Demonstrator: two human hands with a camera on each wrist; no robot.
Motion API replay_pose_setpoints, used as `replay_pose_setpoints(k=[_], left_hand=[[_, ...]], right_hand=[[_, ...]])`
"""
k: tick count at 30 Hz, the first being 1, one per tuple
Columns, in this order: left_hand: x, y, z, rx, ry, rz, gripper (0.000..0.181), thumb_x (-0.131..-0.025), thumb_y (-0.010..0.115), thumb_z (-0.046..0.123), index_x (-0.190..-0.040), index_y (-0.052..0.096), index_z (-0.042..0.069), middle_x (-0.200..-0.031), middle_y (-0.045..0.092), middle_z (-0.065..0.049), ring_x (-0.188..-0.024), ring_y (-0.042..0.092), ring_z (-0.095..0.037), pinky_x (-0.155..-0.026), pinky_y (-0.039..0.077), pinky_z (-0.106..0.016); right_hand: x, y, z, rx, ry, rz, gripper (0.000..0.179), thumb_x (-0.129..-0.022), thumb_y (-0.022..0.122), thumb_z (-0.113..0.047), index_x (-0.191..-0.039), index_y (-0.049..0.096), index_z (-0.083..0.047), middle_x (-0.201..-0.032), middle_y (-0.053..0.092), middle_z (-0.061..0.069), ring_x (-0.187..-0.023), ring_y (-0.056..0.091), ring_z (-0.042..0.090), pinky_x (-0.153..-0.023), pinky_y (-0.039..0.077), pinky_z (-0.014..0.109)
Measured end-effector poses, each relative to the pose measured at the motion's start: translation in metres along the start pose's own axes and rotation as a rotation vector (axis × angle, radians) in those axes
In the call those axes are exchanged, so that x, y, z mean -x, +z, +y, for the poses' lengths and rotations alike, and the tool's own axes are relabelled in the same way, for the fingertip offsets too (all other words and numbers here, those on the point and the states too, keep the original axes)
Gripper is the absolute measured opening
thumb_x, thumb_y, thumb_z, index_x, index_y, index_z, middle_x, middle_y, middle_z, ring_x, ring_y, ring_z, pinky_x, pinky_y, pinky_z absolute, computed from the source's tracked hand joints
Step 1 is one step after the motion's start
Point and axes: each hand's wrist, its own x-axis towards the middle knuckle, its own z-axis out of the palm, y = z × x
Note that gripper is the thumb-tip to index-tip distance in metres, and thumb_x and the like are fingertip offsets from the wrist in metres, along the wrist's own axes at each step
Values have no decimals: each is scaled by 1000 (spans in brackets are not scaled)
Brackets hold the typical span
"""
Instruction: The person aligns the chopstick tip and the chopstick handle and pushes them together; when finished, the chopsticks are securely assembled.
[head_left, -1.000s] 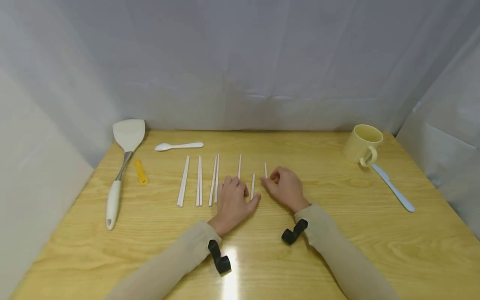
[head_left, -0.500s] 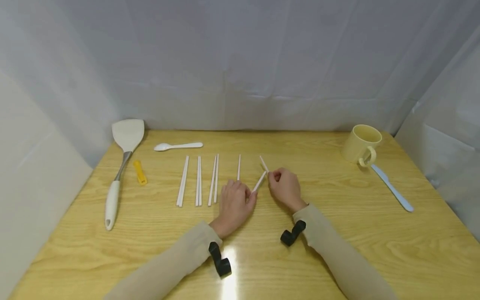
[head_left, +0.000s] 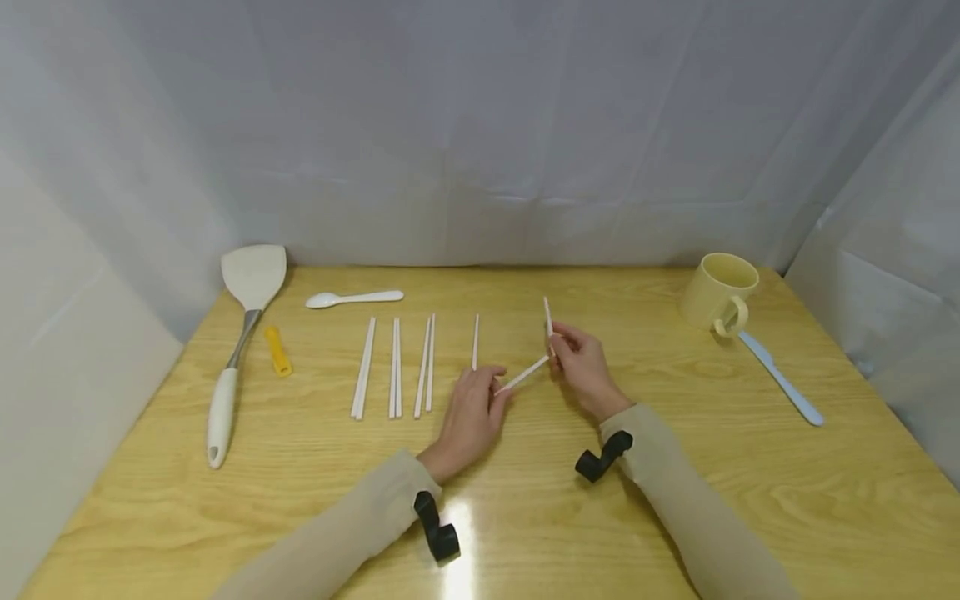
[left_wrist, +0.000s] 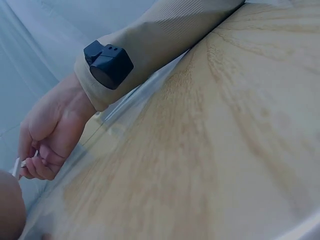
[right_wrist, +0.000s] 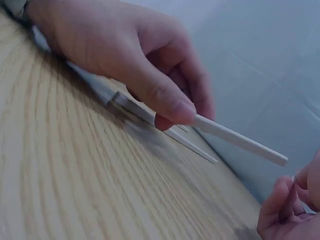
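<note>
In the head view, my left hand pinches one end of a white chopstick between thumb and finger, its other end pointing up and right. My right hand pinches a second white chopstick, which points away from me; its lower part is hidden by the fingers. The right wrist view shows the left hand with its chopstick raised off the table. Just beyond the left hand lies a single chopstick. Three chopstick pairs lie side by side to its left.
On the left are a spatula and a small yellow object. Behind the chopsticks rests a white spoon. At the far right stand a yellow mug and, beside it, a light blue knife. Pale curtains surround the wooden table.
Both chopsticks have come up off the table, the left one swinging round toward the right. My right hand has shifted slightly right and away from me; the lying pairs stay put.
</note>
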Motion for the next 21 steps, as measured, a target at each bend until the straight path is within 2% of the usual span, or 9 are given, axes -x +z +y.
replay_pose_setpoints(k=[3, 6, 11, 16, 19, 21], left_hand=[[-1, -1, 0, -5, 6, -2, 13, -89, 65, 8, -100, 67, 2, -82, 64, -6, -77, 52, -21, -69, 42, -33], [-1, -2, 1, 19, -29, -7, 8, -91, 63, 8, -95, 68, 4, -86, 66, -7, -79, 53, -21, -71, 42, -33], [-1, -2, 4, 145, -105, -4, 8, -89, 66, 7, -94, 70, 3, -80, 63, -6, -75, 52, -17, -69, 41, -28], [-2, -1, 4, 144, -71, 4, 9, -85, 71, 11, -92, 71, 5, -78, 62, -4, -71, 52, -15, -68, 40, -29], [-2, -1, 3, 116, -45, -3, 9, -83, 73, 12, -90, 71, 7, -78, 64, -2, -70, 51, -14, -68, 39, -28], [-2, -1, 2, 112, -33, -8, 9, -83, 73, 11, -90, 70, 7, -79, 67, -2, -70, 52, -14, -67, 39, -28]], right_hand=[[1, -2, -4, -12, -1, -34, 36, -99, 46, -3, -132, 48, 10, -79, 56, 1, -61, 55, 4, -54, 48, 18], [1, -3, -6, -46, -34, -45, 34, -99, 48, -3, -129, 46, 13, -83, 60, 2, -65, 60, 5, -55, 51, 21], [4, -3, -11, -123, -216, -9, 23, -96, 53, 1, -116, 50, 11, -80, 65, -2, -67, 66, 7, -55, 52, 24], [7, -3, -18, -186, -352, -84, 14, -94, 53, 4, -106, 56, -3, -84, 68, 0, -76, 70, 10, -67, 55, 23], [9, -3, -22, -192, -377, -123, 17, -93, 54, 6, -103, 57, -8, -85, 69, 1, -78, 70, 10, -70, 54, 22], [10, -2, -25, -179, -377, -135, 16, -93, 55, 6, -103, 58, -6, -85, 70, 0, -77, 70, 10, -70, 53, 21]])
